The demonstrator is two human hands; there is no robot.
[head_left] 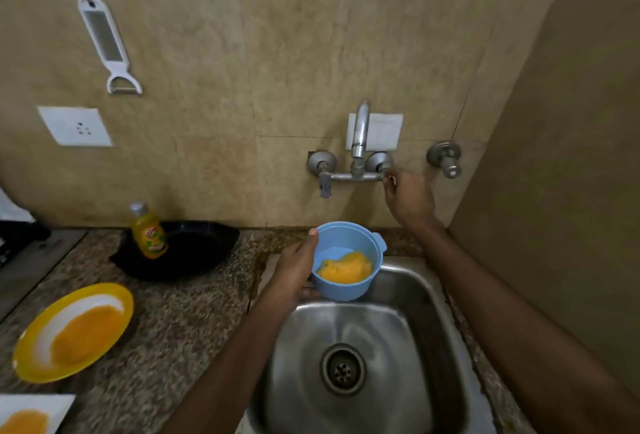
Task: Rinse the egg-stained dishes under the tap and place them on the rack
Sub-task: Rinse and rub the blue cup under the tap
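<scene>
My left hand (296,269) grips a light blue bowl (349,246) by its left wall, thumb on the rim, over the sink's back left corner. Yellow egg residue lies in the bowl's bottom. My right hand (408,196) reaches up to the tap's right handle (381,161), with its fingers curled round the handle's lever. The chrome spout (360,128) stands above the bowl, and no water is visible. A yellow plate (74,331) smeared with egg lies on the counter at left. A white plate (33,413) with egg shows at the bottom left corner.
The steel sink (398,347) holds only its drain. A black pan (187,248) and a yellow soap bottle (149,231) sit behind the plates. A second valve (446,158) sticks out right of the tap. A grater (107,44) hangs on the wall.
</scene>
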